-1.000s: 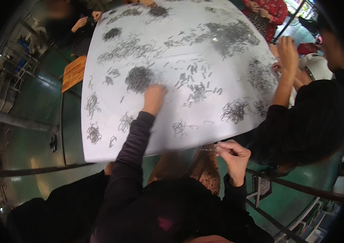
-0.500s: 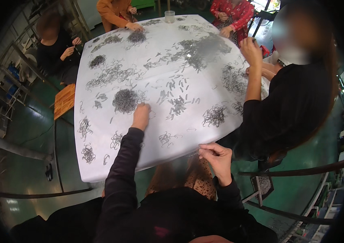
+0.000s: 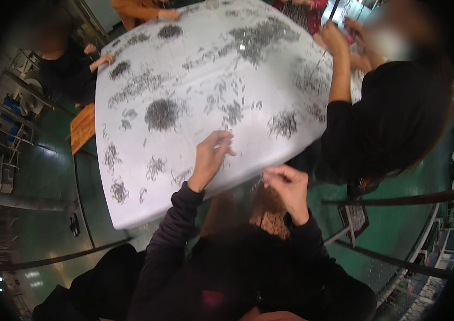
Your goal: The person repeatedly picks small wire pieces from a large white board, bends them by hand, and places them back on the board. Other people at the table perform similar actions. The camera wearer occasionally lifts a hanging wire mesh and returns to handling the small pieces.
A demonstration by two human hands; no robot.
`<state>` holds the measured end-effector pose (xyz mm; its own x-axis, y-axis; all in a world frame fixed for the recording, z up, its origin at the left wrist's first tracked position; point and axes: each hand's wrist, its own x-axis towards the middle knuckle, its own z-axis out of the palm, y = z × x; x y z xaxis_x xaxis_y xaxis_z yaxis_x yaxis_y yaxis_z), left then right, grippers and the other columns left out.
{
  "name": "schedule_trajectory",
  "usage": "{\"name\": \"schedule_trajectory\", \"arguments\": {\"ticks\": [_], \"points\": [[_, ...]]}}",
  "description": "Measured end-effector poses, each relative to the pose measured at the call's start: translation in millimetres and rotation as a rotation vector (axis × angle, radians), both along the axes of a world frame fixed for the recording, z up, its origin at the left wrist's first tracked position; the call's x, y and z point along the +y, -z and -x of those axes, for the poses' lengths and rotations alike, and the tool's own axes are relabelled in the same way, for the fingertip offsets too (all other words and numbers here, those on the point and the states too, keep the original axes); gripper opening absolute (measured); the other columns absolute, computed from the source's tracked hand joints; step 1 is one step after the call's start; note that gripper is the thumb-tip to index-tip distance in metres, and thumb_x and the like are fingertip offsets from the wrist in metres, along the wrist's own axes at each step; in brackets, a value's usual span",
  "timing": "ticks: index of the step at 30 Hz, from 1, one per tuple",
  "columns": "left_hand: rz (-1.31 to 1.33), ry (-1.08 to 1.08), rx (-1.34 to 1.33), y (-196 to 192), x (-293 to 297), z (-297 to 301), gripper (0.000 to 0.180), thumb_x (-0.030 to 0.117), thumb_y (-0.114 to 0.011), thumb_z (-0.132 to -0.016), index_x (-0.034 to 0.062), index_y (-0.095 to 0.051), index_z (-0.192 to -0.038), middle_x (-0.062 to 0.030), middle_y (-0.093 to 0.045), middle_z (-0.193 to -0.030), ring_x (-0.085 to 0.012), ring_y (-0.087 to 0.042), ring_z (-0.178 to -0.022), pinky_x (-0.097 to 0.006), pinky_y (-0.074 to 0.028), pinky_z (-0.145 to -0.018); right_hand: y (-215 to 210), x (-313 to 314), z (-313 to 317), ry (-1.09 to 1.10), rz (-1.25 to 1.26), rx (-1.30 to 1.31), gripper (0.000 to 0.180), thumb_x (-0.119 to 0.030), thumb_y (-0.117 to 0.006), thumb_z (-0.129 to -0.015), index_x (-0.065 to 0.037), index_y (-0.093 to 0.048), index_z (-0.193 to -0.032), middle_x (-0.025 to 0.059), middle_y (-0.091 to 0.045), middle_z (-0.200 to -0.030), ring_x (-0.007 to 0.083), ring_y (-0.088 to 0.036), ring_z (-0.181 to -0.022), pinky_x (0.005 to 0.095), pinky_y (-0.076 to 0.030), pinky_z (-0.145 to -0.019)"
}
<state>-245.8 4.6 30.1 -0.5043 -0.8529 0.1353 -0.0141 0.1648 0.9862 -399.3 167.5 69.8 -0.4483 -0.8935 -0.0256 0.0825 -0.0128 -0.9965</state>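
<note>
The left hand (image 3: 211,158) is raised over the near part of the white table (image 3: 130,211), its fingers loosely curled with the thumb apart from them; I cannot tell whether anything small is between them. To its left and farther in lies a dense round pile (image 3: 161,114) of small dark pieces, well clear of the fingertips, and a cluster of short grey strips (image 3: 232,113) sits just beyond the hand. The right hand (image 3: 288,187), at the near table edge, has its thumb and forefinger tips drawn close together; whether they grip something thin is too faint to make out. Farther up on the right is a heap of dark curved pieces (image 3: 283,124). The left hand covers part of the tabletop and blurs at the fingers; the co-workers across the far side are cut off by the upper rim. Half a second ago the left hand was at the edge of the round pile — now it has come back toward the body, nearer the right hand, which stays by the table edge.
</note>
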Motion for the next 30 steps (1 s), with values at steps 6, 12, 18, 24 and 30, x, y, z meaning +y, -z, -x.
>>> {"name": "schedule_trajectory", "arguments": {"ticks": [6,12,18,24,30], "points": [[-0.106,0.136,0.131,-24.7,77.6,10.2,0.009,0.000,-0.061,-0.090,-0.0028,-0.063,-0.098,-0.0084,-0.063,-0.100,-0.0138,-0.064,-0.085,-0.026,-0.054,-0.077,10.4,1.4,0.2,0.050,0.055,-0.041,0.016,0.005,-0.067,-0.082,0.007,-0.069,-0.098,0.0093,-0.070,-0.084,0.0104,-0.064,-0.071,0.0215,-0.051,-0.066],[0.245,0.067,-0.022,-23.4,81.0,13.7,0.012,0.004,-0.068,-0.084,0.0011,-0.065,-0.095,-0.0063,-0.063,-0.098,-0.0164,-0.061,-0.091,-0.030,-0.050,-0.081,5.6,1.6,-5.4,0.109,0.011,-0.035,0.015,0.005,-0.067,-0.082,0.007,-0.069,-0.097,0.0096,-0.070,-0.087,0.0103,-0.065,-0.072,0.0210,-0.051,-0.068],[0.397,-0.066,-0.075,-20.5,92.2,23.2,0.011,0.005,-0.067,-0.086,0.0016,-0.062,-0.096,-0.0094,-0.067,-0.100,-0.0178,-0.063,-0.093,-0.032,-0.050,-0.083,7.9,-1.1,-4.7,0.078,0.026,0.029,0.014,0.007,-0.065,-0.083,0.006,-0.069,-0.097,0.0086,-0.070,-0.089,0.0096,-0.065,-0.076,0.0200,-0.052,-0.069],[0.286,-0.090,0.029,-22.8,89.6,28.5,0.011,0.004,-0.064,-0.088,0.0024,-0.061,-0.098,-0.0114,-0.066,-0.097,-0.0243,-0.066,-0.087,-0.031,-0.051,-0.075,15.2,-18.0,8.6,0.160,0.150,0.055,0.032,0.004,-0.067,-0.083,0.002,-0.064,-0.115,0.0066,-0.068,-0.092,0.0089,-0.063,-0.080,0.0201,-0.050,-0.073],[0.201,-0.060,-0.029,-23.2,88.8,20.0,0.008,0.003,-0.063,-0.089,0.0007,-0.061,-0.096,-0.0106,-0.067,-0.097,-0.0163,-0.064,-0.091,-0.028,-0.050,-0.081,65.7,-147.6,52.6,-0.056,0.146,0.492,0.019,-0.003,-0.068,-0.081,0.003,-0.069,-0.099,0.0123,-0.069,-0.084,0.0145,-0.064,-0.072,0.0252,-0.050,-0.066]]}}
